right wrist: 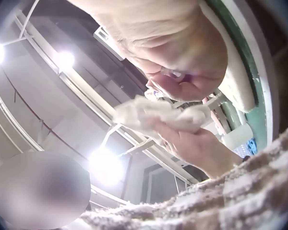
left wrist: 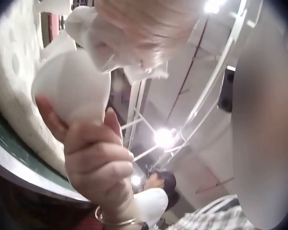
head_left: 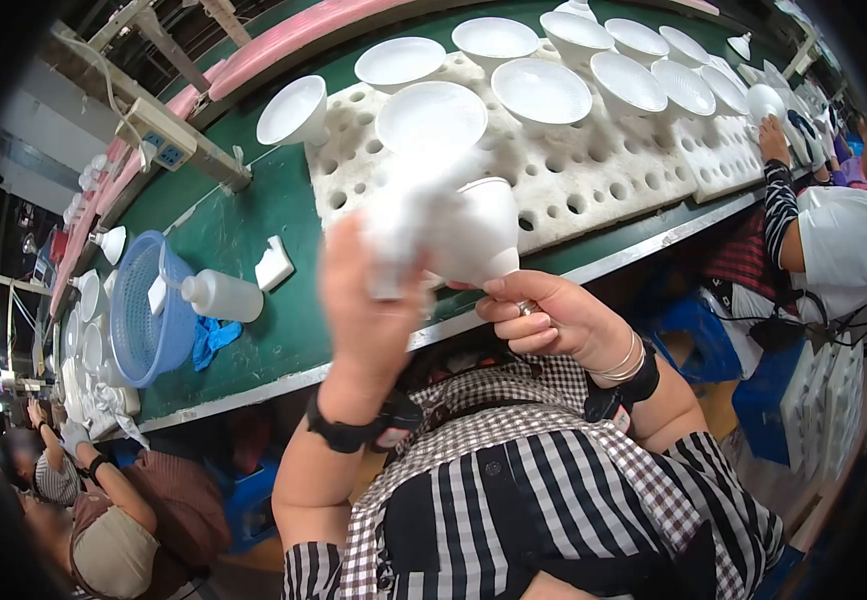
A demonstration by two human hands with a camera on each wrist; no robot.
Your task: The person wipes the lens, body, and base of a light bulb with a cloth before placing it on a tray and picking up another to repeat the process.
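A white cone-shaped shade (head_left: 486, 232) (left wrist: 72, 84) tilts above the table's front edge. My right hand (head_left: 559, 320) (left wrist: 100, 160) (right wrist: 182, 52) grips it near its narrow end. Beside the shade, my left hand (head_left: 369, 300) (left wrist: 149, 24) (right wrist: 201, 148) is blurred in the head view and holds a crumpled white cloth (right wrist: 153, 115). In the left wrist view the cloth (left wrist: 98, 40) is close to the shade's upper side. The right wrist view shows thumb and fingers curled together at the narrow end, but the shade itself is mostly hidden there.
Several white shades (head_left: 541, 92) stand on a white perforated board (head_left: 594, 195) over the green table (head_left: 294, 345). To the left are a blue basket (head_left: 154, 310), a white bottle (head_left: 224, 296), a blue cloth (head_left: 214, 343) and a small white block (head_left: 274, 264). Other people sit at both sides.
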